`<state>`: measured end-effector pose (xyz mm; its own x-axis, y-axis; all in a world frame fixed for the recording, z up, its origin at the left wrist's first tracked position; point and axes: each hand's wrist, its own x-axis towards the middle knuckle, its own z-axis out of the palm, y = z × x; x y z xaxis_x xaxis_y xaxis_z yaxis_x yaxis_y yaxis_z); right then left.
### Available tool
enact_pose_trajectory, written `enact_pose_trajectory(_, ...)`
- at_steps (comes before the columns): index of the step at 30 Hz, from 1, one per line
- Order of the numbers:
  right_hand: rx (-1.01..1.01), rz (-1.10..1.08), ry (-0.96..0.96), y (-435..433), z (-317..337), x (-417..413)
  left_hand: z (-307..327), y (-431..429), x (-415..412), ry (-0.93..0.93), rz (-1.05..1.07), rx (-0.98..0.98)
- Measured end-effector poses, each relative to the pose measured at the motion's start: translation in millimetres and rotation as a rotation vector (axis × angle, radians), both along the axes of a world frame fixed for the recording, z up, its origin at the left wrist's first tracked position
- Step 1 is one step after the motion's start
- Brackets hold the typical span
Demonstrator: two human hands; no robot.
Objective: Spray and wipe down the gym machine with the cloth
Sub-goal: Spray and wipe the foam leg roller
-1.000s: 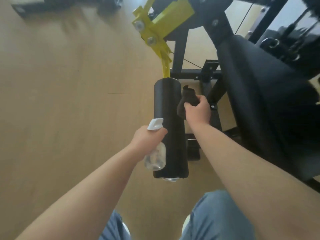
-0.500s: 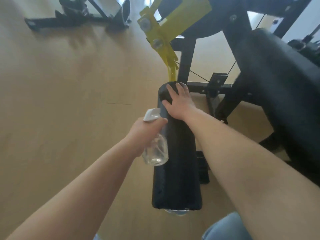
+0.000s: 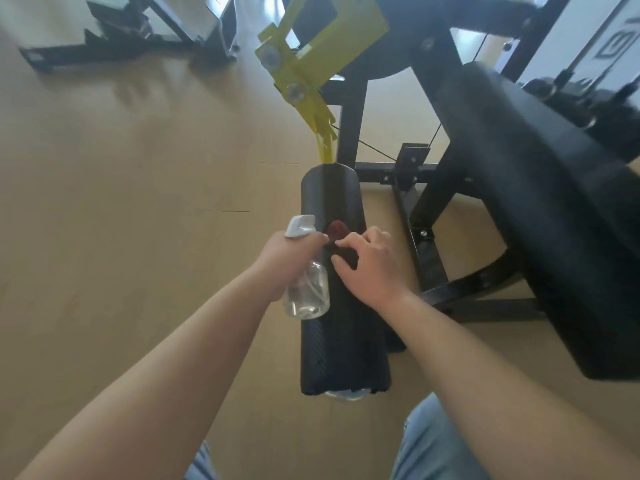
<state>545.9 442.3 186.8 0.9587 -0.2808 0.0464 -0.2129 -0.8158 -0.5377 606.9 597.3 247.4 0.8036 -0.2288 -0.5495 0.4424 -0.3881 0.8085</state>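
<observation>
1. Nearest: the person's knees in blue trousers (image 3: 434,445) stand just short of the near end of the black roller pad (image 3: 341,344), the part of the gym machine being cleaned.
2. Left hand (image 3: 289,252), fingers clenched round the neck of a clear spray bottle (image 3: 306,292) with a white trigger head (image 3: 298,227); the bottle hangs against the pad's left side. Risk: the bottle is held by the neck alone and could slip, or the nozzle, aimed off to the left, could wet the wooden floor (image 3: 121,202) instead of the pad.
3. Right hand (image 3: 370,268), fingers curled on a dark cloth (image 3: 341,242) pressed on top of the pad at mid-length. The cloth is bunched small and mostly hidden; it may slide off the rounded pad or leave the far end unwiped.
4. Beyond: a yellow lever arm (image 3: 311,64) joins the pad's far end and crowds that end.
5. Right: the black seat cushion (image 3: 540,202) and black frame (image 3: 424,251) stand near, limiting elbow room.
6. Far left: another machine's base (image 3: 114,46), well apart.
</observation>
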Motion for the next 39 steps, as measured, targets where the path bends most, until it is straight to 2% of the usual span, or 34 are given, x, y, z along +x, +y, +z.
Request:
enact_pose_trajectory(4, -0.010, -0.031, 0.062, 4.5, -4.8, 10.4, -4.9, -2.8, 3.3, -0.012, -0.042, 0.006)
enact_pose_trajectory(7, 0.061, -0.052, 0.111, -1.1, -6.6, 41.0, -11.7, -5.5, 11.5, -0.007, -0.058, -0.009)
enact_pose_trajectory(16, 0.087, -0.037, 0.121, -39.2, -10.1, 147.1, -28.8, -9.1, 34.6, 0.029, -0.094, -0.012)
enact_pose_trajectory(20, 0.059, -0.009, 0.113, -46.2, -10.9, 165.4, -31.7, -10.6, 43.4, 0.024, -0.108, -0.031)
enact_pose_trajectory(26, 0.035, 0.105, 0.100, -28.9, -9.0, 100.7, -25.8, -7.0, 33.9, 0.025, -0.122, -0.031)
enact_pose_trajectory(30, 0.102, 0.146, 0.088, -14.9, -7.5, 41.9, -9.1, -5.0, 19.5, 0.034, -0.140, -0.057)
enact_pose_trajectory(35, 0.129, 0.228, -0.002, -2.9, -14.5, -13.3, 4.1, -2.5, 8.3, 0.075, -0.123, -0.070)
enact_pose_trajectory(39, 0.115, 0.215, 0.028, -2.5, -18.4, -17.5, 3.4, -3.6, -1.9, 0.084, -0.136, -0.053)
